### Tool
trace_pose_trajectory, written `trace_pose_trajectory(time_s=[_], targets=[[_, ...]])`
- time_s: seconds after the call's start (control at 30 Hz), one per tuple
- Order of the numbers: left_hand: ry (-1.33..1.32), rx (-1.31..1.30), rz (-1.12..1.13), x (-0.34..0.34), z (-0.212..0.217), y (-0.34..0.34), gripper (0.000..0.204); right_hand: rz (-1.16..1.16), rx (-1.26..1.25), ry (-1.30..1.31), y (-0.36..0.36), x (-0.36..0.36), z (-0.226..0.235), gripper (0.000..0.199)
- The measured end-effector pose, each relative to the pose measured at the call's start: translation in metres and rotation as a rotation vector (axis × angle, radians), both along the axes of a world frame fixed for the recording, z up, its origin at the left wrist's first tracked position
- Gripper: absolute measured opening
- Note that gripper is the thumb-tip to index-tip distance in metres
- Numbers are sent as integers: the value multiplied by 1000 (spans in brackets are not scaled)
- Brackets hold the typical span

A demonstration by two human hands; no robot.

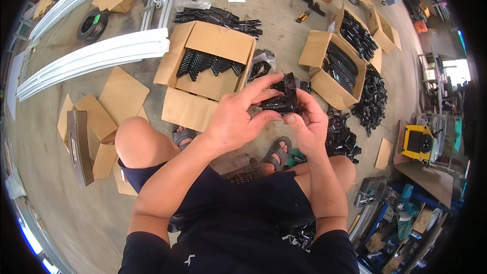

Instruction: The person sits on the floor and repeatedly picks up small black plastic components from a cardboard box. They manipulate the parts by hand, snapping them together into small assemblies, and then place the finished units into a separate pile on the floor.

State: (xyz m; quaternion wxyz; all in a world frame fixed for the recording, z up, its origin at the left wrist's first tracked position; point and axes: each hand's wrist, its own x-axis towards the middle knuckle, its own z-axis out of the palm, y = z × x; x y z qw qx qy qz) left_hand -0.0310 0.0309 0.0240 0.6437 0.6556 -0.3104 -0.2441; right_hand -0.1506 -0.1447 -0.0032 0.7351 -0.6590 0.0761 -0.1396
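Observation:
Between my two hands, raised over the floor in front of my knees, is a glossy black angled bracket. My left hand grips its left side, fingers over the top and thumb below. On the other side my right hand pinches it with thumb and fingers. My fingers hide part of its shape. Just beyond my left hand stands an open cardboard box with rows of similar black parts inside. Beneath my right hand, loose black parts lie heaped on the floor.
A second open box of black parts stands right, beside another heap. Long white panels and flattened cardboard lie left. A black spool sits farther off. An orange-handled cutter lies far right of centre. A cluttered shelf is at lower right.

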Motion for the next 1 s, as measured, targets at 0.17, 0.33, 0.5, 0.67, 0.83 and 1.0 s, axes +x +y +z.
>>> trace_pose_trajectory(time_s=[0.17,0.33,0.5,0.67,0.83,1.0], targets=[[31,-20,-51,-2,3,-1,76,-21,-6,63,-3,-8,1,47],[213,-106,-10,-4,-3,-7,80,25,-3,-24,-12,-5,-3,51],[97,-134,93,29,28,-10,80,-173,-157,136,-69,36,10,52],[-70,-131,184,45,35,-18,79,-227,-596,555,-136,70,-88,37],[-62,23,262,55,3,-1,79,-100,-889,770,-133,52,-217,25],[-65,51,309,56,12,-7,77,-99,-909,740,-107,38,-295,17]])
